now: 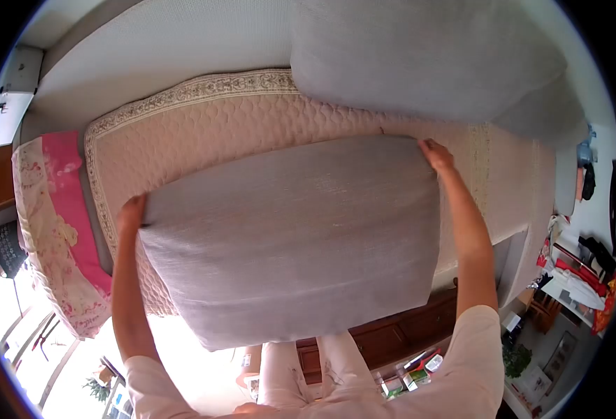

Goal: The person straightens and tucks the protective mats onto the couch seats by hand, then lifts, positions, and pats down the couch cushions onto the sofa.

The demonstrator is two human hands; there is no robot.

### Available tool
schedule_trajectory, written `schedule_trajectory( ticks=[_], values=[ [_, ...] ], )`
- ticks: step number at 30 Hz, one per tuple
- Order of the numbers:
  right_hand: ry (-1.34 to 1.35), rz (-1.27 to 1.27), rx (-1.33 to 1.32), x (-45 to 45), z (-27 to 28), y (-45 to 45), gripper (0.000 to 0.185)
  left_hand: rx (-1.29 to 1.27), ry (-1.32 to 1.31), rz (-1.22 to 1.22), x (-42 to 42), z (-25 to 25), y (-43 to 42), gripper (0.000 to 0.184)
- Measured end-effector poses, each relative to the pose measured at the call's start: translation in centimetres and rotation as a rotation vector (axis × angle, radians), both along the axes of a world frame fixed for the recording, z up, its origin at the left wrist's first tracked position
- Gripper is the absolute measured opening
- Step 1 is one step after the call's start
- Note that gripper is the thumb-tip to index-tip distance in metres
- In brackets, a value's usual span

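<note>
A large grey sofa cushion (294, 237) spans the space before me, held tilted between both hands. At its upper left corner, my left hand (132, 213) is closed on the edge. The opposite upper corner is gripped by my right hand (437, 155), fingers over the fabric. Beneath and behind the cushion lies a beige quilted sofa cover (210, 129) with a patterned border. A second grey cushion (426, 63) rests at the back right of the sofa. The underside of the held cushion is hidden.
Pink floral cloth (67, 202) drapes over the left armrest. Below the cushion stands a dark wooden cabinet with drawers (378, 339), and small boxes (412, 377) sit near my legs. Piled clothes (587, 283) and a green plant (517, 359) are at the right.
</note>
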State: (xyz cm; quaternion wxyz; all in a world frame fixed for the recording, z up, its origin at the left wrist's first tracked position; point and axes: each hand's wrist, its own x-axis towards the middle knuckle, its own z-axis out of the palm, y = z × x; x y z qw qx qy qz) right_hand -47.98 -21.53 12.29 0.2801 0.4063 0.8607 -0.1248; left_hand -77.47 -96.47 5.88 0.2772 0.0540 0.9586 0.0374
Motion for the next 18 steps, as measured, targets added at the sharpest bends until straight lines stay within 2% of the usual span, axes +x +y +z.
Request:
schedule_trajectory(
  ticks=[1, 4, 6, 7, 8, 10, 13, 16, 17, 18],
  values=[
    [-0.091, -0.207, -0.199, -0.3, 0.3, 2.2, 0.067, 0.151, -0.095, 0.234, -1.1, 0.0, -2.8, 0.052],
    [0.448, -0.660, -0.382, 1.7, -3.1, 0.8, 0.083, 0.528, -0.212, 0.932, 2.1, -1.8, -6.3, 0.057],
    [0.430, -0.692, -0.405, 2.1, -3.1, 0.3, 0.087, 0.897, -0.225, 1.064, 5.1, -2.8, -4.1, 0.057],
    [0.424, -0.711, -0.419, 2.1, -3.1, -0.2, 0.089, 1.084, -0.225, 1.117, 6.2, -2.4, -3.0, 0.057],
    [0.413, -0.746, -0.508, 2.0, -2.0, -0.4, 0.084, 1.083, -0.272, 1.118, 6.6, -1.1, -2.7, 0.055],
    [0.474, -0.708, -0.464, 2.9, 1.5, -1.6, 0.077, 1.095, -0.378, 1.125, 7.6, 2.1, -1.6, 0.049],
    [0.666, -0.737, -0.485, 4.8, 10.9, -6.9, 0.059, 1.036, -0.131, 1.065, 11.4, 9.5, -1.3, 0.040],
    [0.961, -0.803, -0.469, 11.2, 17.7, -8.4, 0.040, 1.226, 0.118, 1.120, 16.5, 16.9, -4.8, 0.033],
    [0.935, -0.802, -0.408, 12.9, 22.2, -9.2, 0.043, 1.279, 0.166, 1.161, 17.9, 20.2, -6.5, 0.032],
    [1.007, -0.892, -0.297, 14.0, 26.5, -10.1, 0.045, 1.398, 0.134, 1.102, 18.8, 24.5, -6.7, 0.031]
  ],
)
